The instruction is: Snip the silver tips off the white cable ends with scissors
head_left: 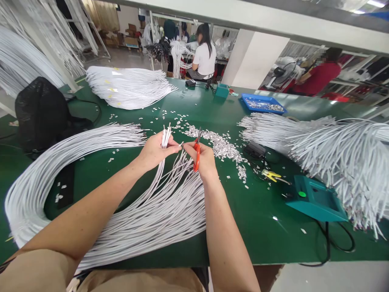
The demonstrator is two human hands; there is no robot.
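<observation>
My left hand [156, 152] is closed around several white cables [164, 140], whose ends stick up above the fingers. Between its thumb and forefinger one cable end points to the right. Close beside it, my right hand [202, 158] holds red-handled scissors [197, 155] in the palm, blades upward, with its fingertips at that cable end. Beneath both hands a big bundle of white cables [158, 219] lies on the green table [243, 239] and curves round to the left. Small silvery-white pieces [223, 146] are heaped just beyond my right hand.
More cable bundles lie at the back left [127, 87] and right [343, 158]. A blue tray [263, 104], a teal device [317, 198], yellow-handled cutters [271, 175] and a black bag [42, 113] are around the table. Other people sit beyond it.
</observation>
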